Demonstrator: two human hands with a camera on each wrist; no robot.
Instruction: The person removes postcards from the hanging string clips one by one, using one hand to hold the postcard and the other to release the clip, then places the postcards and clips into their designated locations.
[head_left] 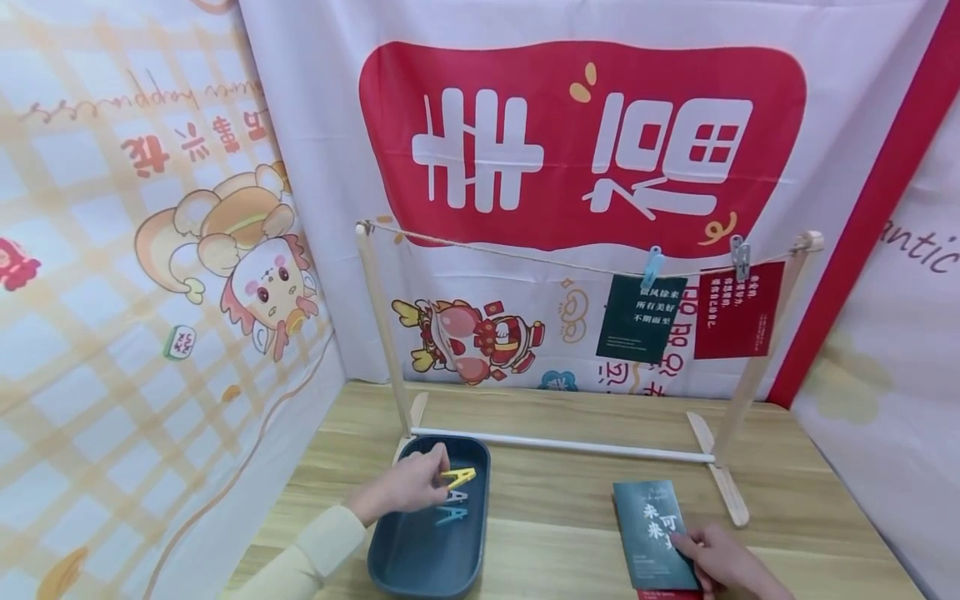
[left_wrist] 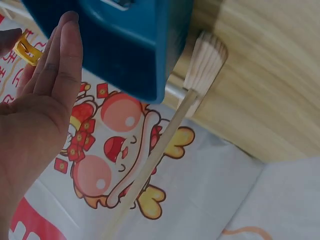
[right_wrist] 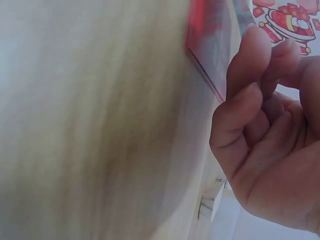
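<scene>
Over the dark blue tray (head_left: 420, 558), my left hand (head_left: 416, 482) pinches a yellow clothespin (head_left: 460, 477) between thumb and fingers. The left wrist view shows the same yellow clothespin (left_wrist: 28, 50) at the fingertips. Inside the tray, a pale grey clothespin (head_left: 457, 497) and a blue clothespin (head_left: 452, 516) lie close below that hand. My right hand (head_left: 723, 560) grips the lower right edge of a dark green card (head_left: 647, 521) with white lettering. A red card (head_left: 663, 595) peeks out beneath it. In the right wrist view, curled fingers partly hide the cards (right_wrist: 212, 45).
Behind the tray stands a wooden frame with a white lower bar (head_left: 562, 446) and a sagging string (head_left: 487, 247). A green card (head_left: 637, 321) hangs from a light blue clothespin (head_left: 652, 268); beside it, a red card (head_left: 731, 325) hangs from a grey clothespin (head_left: 741, 258). Printed cloth surrounds the wooden table (head_left: 555, 517).
</scene>
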